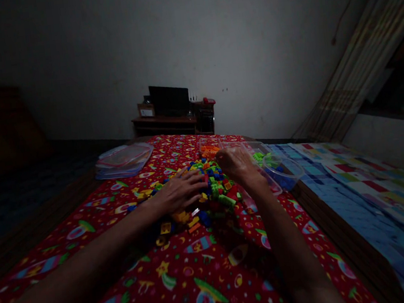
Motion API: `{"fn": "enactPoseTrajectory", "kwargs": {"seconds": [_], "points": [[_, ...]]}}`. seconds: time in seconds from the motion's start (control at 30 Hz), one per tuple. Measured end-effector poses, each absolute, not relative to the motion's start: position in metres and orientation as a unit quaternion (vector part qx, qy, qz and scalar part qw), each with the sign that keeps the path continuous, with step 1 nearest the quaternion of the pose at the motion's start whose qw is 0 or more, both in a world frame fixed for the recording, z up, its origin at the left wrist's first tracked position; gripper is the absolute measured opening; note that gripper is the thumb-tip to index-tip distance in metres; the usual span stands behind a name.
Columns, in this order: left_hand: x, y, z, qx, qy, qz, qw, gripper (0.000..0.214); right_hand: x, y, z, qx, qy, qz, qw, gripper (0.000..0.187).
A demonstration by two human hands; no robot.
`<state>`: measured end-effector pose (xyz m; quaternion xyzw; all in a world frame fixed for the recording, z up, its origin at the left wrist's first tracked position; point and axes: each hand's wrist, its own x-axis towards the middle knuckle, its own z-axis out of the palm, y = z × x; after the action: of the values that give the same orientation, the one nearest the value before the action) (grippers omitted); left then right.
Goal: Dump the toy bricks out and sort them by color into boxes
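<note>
A heap of small plastic building bricks (213, 189) in red, blue, green, yellow and orange lies on a red patterned cloth (200, 268). My left hand (180, 190) rests flat on the left side of the heap, fingers stretched out over the bricks. At the far edge of the heap my right hand (234, 162) has its fingers curled down, and what they hold is hidden. Just beyond it sit clear plastic containers (280, 171), one with orange bricks (209, 149), one with green bricks (261, 157).
A stack of clear container lids (124, 160) lies at the far left of the cloth. A blue checked sheet (355, 187) covers the surface to the right. A low shelf with a dark screen (169, 101) stands by the back wall. The room is dim.
</note>
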<state>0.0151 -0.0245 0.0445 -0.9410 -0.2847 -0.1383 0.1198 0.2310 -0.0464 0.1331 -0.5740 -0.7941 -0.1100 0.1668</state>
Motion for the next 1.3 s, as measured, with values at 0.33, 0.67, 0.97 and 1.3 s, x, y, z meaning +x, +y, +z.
{"fn": "enactPoseTrajectory", "kwargs": {"seconds": [0.33,0.67,0.97,1.3], "points": [[0.007,0.062,0.041,-0.895,-0.406,-0.184,0.001,0.064,0.225,-0.030,0.114,-0.550,-0.823,-0.049,0.134,0.029],[-0.052,0.029,0.046,-0.812,-0.505,-0.283,-0.079,0.080,0.210,0.002,0.045,-0.442,-0.883,0.032,0.154,0.054],[-0.086,0.036,0.011,-0.746,-0.581,-0.294,-0.139,0.075,0.221,0.008,0.057,-0.464,-0.860,0.097,0.188,0.051],[-0.092,0.030,0.010,-0.704,-0.588,-0.328,-0.224,0.062,0.245,0.017,0.069,-0.501,-0.795,0.169,0.296,0.043]]}}
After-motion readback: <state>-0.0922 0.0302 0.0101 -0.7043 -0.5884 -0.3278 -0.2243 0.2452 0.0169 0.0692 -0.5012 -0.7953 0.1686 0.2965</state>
